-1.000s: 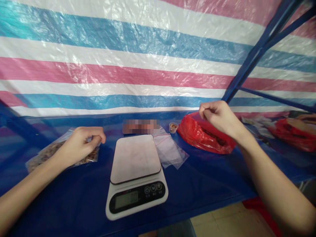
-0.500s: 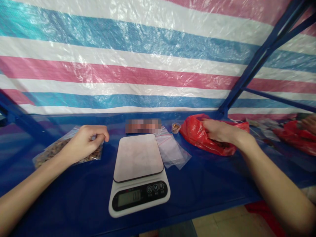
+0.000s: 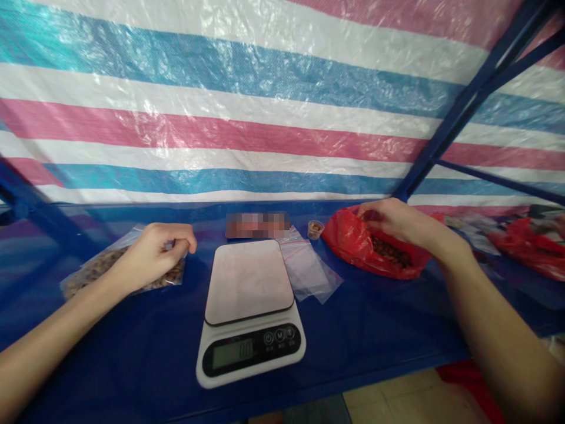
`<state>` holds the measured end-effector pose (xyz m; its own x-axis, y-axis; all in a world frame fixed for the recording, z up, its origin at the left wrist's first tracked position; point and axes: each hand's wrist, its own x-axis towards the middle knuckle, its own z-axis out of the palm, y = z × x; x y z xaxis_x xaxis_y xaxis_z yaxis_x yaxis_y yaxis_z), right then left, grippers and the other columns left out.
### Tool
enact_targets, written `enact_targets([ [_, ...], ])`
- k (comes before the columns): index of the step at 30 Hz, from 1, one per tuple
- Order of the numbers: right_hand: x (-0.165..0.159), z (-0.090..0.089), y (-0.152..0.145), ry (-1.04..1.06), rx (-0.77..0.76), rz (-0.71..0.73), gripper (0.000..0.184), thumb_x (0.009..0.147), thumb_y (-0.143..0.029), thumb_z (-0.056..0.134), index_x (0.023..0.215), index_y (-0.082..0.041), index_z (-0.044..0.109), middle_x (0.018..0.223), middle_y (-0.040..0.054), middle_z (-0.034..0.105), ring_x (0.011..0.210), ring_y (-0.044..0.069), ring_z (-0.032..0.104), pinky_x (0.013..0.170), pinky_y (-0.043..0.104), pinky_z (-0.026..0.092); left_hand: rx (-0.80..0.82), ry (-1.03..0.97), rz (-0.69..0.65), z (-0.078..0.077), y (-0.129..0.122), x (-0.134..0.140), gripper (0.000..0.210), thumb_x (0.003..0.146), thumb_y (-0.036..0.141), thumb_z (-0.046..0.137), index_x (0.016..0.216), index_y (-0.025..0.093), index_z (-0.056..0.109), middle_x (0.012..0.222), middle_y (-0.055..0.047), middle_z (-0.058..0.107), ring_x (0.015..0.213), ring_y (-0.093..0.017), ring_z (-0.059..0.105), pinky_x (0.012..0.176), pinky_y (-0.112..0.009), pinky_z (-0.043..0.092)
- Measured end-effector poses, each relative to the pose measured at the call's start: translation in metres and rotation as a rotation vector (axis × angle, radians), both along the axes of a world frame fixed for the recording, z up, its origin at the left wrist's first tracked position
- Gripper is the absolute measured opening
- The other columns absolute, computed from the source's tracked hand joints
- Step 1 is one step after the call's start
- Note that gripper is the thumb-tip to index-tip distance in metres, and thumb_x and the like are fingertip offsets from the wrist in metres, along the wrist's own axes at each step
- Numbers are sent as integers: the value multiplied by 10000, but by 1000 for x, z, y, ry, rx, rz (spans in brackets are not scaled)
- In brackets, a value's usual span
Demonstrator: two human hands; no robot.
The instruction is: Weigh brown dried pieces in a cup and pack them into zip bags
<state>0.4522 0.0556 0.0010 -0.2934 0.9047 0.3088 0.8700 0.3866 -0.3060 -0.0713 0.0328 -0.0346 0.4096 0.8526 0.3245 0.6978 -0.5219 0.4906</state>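
Observation:
My left hand (image 3: 161,253), fingers loosely curled and nothing visible in them, rests over a clear zip bag (image 3: 101,268) of brown, nut-like pieces. To the right, my right hand (image 3: 391,218) has its bent fingers at the rim of a red plastic bag (image 3: 353,244) and appears to pinch it; the fingertips are partly hidden. Dark brown pieces (image 3: 391,252) show inside the open bag. Between my hands stands a white kitchen scale (image 3: 249,288), its plate bare and its display reading 0.0.
Flat clear zip bags (image 3: 311,274) lie beside the scale. A small clear cup (image 3: 315,229) with brown pieces stands by the red bag. Behind the scale is a blurred box (image 3: 257,226). Another red bag (image 3: 532,247) lies far right. A blue metal post (image 3: 468,106) slants upward.
My right hand has lifted and shifted back to the bag's far rim, so more of the brown pieces show. My left hand has stayed in place. A hand at the far right has left view.

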Motion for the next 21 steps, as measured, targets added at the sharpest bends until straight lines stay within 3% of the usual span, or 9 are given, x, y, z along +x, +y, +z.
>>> enact_targets([
  [4,5,9,3,-139,-165,28,165,893,-255,658,822,-192,793,798,92,815,685,246,715,667,359,508,-16,10,6,4,-1,4,186,781,386,519,627,373,623,661,35,676,645,-287,634,656,-433,468],
  [8,1,16,-3,-140,-219,48,196,891,-256,649,766,-190,785,735,89,791,631,221,678,620,347,479,-20,6,4,4,0,4,185,775,393,525,619,376,624,659,35,682,648,-293,636,654,-441,471],
  [11,-7,22,-10,-60,-128,24,184,907,-290,658,818,-199,792,759,82,795,660,218,695,635,341,488,-11,0,-5,0,2,2,175,780,397,531,634,380,625,663,37,684,656,-297,634,658,-443,469],
  [16,-41,22,-18,270,289,-44,198,914,-421,742,896,-231,798,817,61,804,698,224,697,680,364,521,2,2,0,0,3,1,176,781,385,530,630,376,622,661,38,681,647,-294,632,662,-437,472],
  [18,-62,16,-16,416,253,-2,206,913,-434,762,913,-231,796,809,52,803,692,221,710,662,354,541,0,10,-6,1,3,3,184,786,385,534,628,377,626,654,37,682,642,-295,630,657,-433,474],
  [21,-91,1,-8,457,132,121,159,892,-369,776,884,-212,796,799,41,806,709,207,729,662,323,545,0,19,-18,1,3,3,179,784,395,545,627,376,629,640,42,681,623,-293,623,638,-427,474],
])
